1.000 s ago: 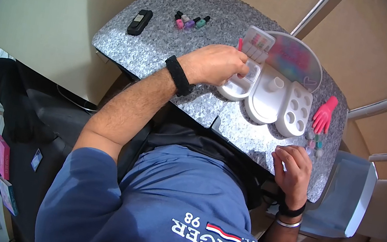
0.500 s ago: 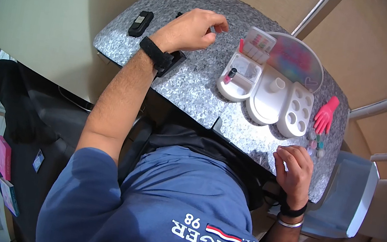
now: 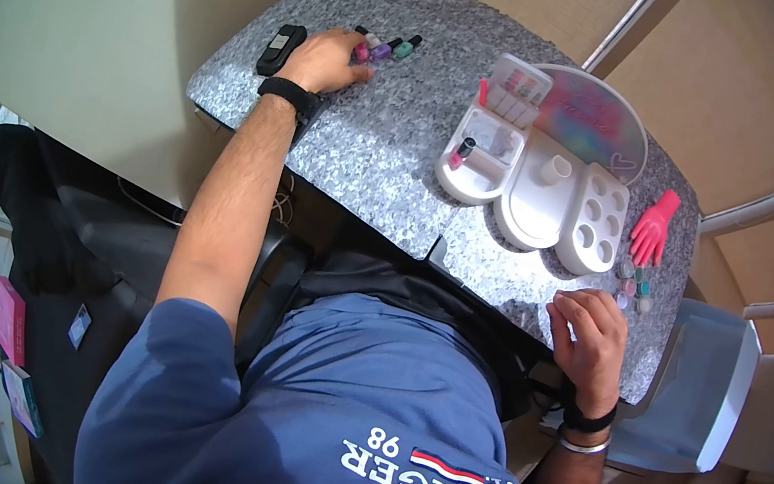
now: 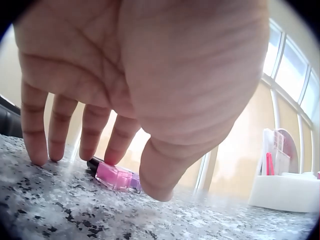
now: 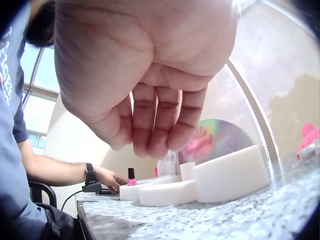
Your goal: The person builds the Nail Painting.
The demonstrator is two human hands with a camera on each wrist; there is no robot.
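My left hand is over a small group of nail polish bottles at the back left of the table. In the left wrist view a pink nail polish bottle lies on its side. The index fingertip is right at its neck, and the thumb hangs in front, overlapping a purple bottle. A green bottle lies just beyond the fingers. My right hand hangs over the table's front edge with loosely bent fingers and holds nothing. Another pink bottle leans in a white tray compartment of the organizer.
A black case sits left of my left hand. The organizer has a rainbow backboard and a holder with several round holes. At the right lie a pink hand model and several small pots. A bluish bin stands beside the table.
My left hand has moved left from the organizer to the nail polish group. A pink bottle that the hand covered earlier now shows in the organizer's left compartment. My right hand stays in place.
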